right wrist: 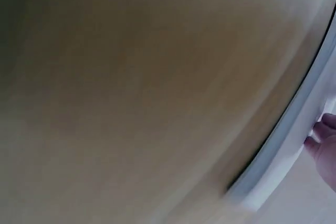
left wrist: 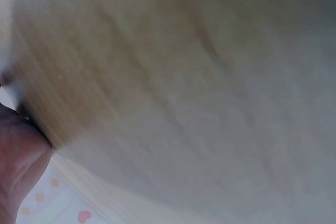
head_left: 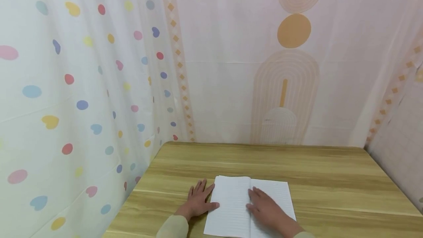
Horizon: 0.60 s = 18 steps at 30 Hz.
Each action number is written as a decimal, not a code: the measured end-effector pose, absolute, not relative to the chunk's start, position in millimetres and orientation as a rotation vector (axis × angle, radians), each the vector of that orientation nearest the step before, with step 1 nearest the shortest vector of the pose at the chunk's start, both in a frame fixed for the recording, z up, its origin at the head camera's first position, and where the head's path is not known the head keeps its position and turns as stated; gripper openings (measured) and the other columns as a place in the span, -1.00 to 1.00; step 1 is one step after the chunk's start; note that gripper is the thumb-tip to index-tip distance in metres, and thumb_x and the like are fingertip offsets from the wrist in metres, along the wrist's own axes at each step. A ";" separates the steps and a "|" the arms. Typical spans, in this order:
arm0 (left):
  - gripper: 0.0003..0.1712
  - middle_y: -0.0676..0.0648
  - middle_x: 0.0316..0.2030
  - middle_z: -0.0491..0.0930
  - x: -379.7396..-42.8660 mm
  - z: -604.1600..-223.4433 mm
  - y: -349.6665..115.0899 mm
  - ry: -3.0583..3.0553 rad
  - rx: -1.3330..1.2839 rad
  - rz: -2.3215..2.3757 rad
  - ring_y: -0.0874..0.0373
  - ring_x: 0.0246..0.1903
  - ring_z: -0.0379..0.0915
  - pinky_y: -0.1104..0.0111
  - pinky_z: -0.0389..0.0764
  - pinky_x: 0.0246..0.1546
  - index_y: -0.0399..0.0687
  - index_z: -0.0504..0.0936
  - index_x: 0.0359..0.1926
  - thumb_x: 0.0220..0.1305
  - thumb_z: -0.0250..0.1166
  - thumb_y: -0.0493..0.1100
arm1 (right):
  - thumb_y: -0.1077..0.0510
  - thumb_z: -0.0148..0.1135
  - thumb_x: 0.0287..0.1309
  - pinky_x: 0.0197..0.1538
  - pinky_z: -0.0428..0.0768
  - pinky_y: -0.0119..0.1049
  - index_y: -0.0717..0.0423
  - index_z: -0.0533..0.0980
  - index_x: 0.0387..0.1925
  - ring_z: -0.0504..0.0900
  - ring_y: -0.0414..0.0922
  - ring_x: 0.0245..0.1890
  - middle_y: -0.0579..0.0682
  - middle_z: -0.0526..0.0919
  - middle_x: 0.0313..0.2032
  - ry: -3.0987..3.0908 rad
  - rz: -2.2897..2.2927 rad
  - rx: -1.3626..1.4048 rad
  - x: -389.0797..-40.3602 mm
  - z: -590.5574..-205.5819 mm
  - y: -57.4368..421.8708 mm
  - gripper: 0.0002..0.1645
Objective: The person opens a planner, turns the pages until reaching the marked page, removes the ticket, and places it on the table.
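An open notebook (head_left: 230,205) with white ruled pages lies on the wooden table. At its left edge, my left hand (head_left: 198,201) rests with spread fingers, mostly on the tabletop, its thumb over the margin of the left page. My right hand (head_left: 266,208) lies on the right page, fingers extended and tips close to the centre fold. In the right wrist view, the notebook's edge (right wrist: 278,166) runs diagonally beside my right hand (right wrist: 325,153). Only a blurred part of my left hand (left wrist: 21,161) appears in the left wrist view.
The wood-grained table (head_left: 185,161) extends behind and to both sides of the notebook. A curtain with coloured dots (head_left: 82,104) hangs at the left, and a pale curtain with arch patterns (head_left: 224,94) hangs along the back edge.
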<state>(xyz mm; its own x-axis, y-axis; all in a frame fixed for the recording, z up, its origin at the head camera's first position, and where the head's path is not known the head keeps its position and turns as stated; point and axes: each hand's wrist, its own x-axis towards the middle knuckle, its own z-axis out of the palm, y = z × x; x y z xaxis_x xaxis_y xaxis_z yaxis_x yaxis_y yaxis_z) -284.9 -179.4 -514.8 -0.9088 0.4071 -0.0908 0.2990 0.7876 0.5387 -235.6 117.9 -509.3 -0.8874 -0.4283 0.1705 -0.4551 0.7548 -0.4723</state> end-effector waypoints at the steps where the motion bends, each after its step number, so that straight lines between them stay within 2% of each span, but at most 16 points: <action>1: -0.01 -0.42 0.50 -0.14 -284.6 -513.9 -179.3 2.768 0.551 0.788 -0.37 0.48 -0.35 -0.25 -0.38 0.37 -0.13 0.18 0.51 0.29 0.21 0.35 | -0.03 0.11 0.40 0.33 0.25 0.22 0.43 0.37 0.29 0.28 0.29 0.35 0.40 0.34 0.32 -2.903 0.780 0.686 -237.1 -510.4 124.6 -0.32; 6: -0.07 -0.41 0.50 -0.14 -284.0 -512.4 -179.9 2.765 0.556 0.786 -0.36 0.48 -0.33 -0.27 -0.34 0.37 -0.12 0.19 0.51 0.32 0.21 0.29 | -0.09 0.19 0.34 0.32 0.14 0.35 0.44 0.39 0.27 0.20 0.37 0.37 0.47 0.29 0.32 -2.981 0.659 0.446 -247.1 -512.1 162.2 -0.26; 10: -0.08 -0.41 0.50 -0.12 -284.3 -513.0 -179.7 2.769 0.558 0.784 -0.36 0.48 -0.32 -0.28 -0.33 0.36 -0.11 0.20 0.51 0.31 0.23 0.28 | -0.22 0.20 0.30 0.23 0.17 0.44 0.45 0.34 0.30 0.18 0.45 0.33 0.54 0.24 0.31 -3.054 0.603 0.280 -257.5 -513.3 190.2 -0.11; 15: -0.06 -0.40 0.51 -0.13 -283.1 -513.3 -179.3 2.763 0.545 0.795 -0.35 0.48 -0.33 -0.28 -0.35 0.36 -0.09 0.20 0.51 0.29 0.24 0.29 | -0.36 0.20 0.23 0.22 0.17 0.45 0.50 0.24 0.34 0.14 0.53 0.31 0.60 0.18 0.31 -3.113 0.651 0.216 -263.4 -509.7 209.9 0.09; 18: -0.05 -0.41 0.51 -0.14 -283.9 -514.7 -180.0 2.765 0.544 0.804 -0.35 0.48 -0.34 -0.27 -0.36 0.36 -0.09 0.20 0.51 0.29 0.23 0.30 | -0.40 0.21 0.19 0.22 0.18 0.45 0.50 0.24 0.35 0.14 0.54 0.30 0.59 0.18 0.31 -3.119 0.666 0.220 -264.0 -505.8 212.6 0.13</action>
